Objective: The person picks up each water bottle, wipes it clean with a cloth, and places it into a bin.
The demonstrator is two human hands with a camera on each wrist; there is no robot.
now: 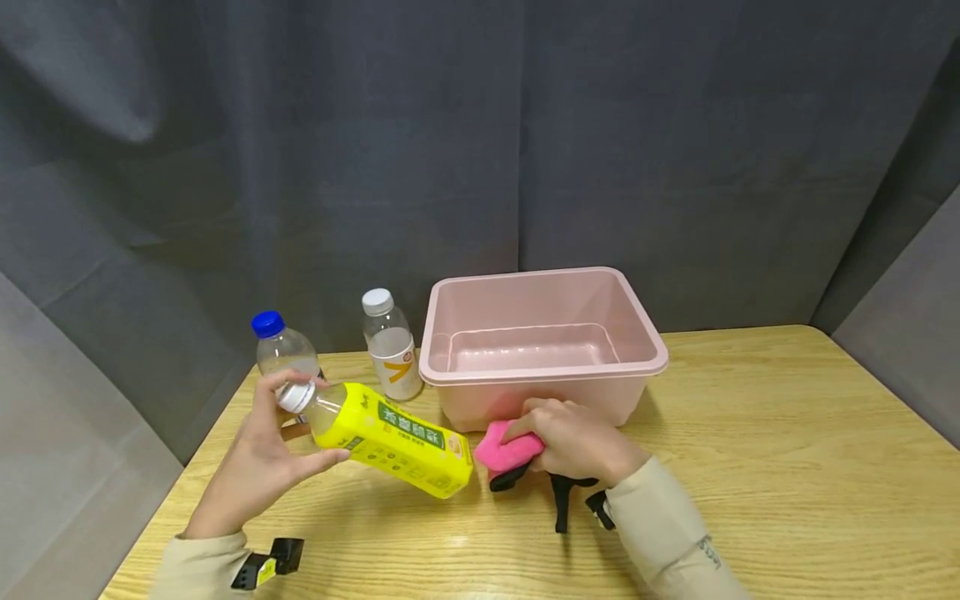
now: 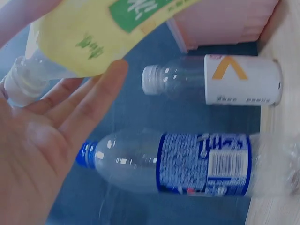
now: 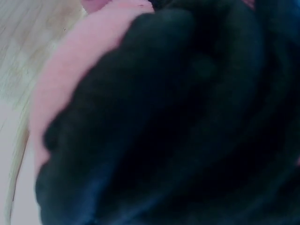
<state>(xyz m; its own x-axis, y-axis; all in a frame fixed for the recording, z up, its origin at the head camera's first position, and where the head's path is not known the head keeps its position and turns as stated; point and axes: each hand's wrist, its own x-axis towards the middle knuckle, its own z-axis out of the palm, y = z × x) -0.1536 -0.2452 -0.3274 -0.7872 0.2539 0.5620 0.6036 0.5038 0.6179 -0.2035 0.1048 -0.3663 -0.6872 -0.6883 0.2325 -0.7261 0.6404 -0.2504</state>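
My left hand (image 1: 255,462) holds a yellow-labelled drink bottle (image 1: 401,442) by its white-capped neck end. The bottle is tilted, its base pointing right. In the left wrist view, fingers (image 2: 96,101) spread along the bottle's side. My right hand (image 1: 573,433) grips a soft pink and black fuzzy item (image 1: 510,447) in front of the bin, with black strips hanging below the palm. The fuzzy item's black part (image 3: 140,117) fills most of the right wrist view, where the hand itself is out of sight; its exact kind is unclear.
A pink plastic bin (image 1: 543,377) stands at the table's back, its visible floor bare. Left of it stand a white-capped clear bottle (image 1: 396,358) and a blue-capped bottle (image 1: 285,346), partly behind my left hand. A grey curtain (image 1: 360,167) hangs behind the wooden table (image 1: 772,442).
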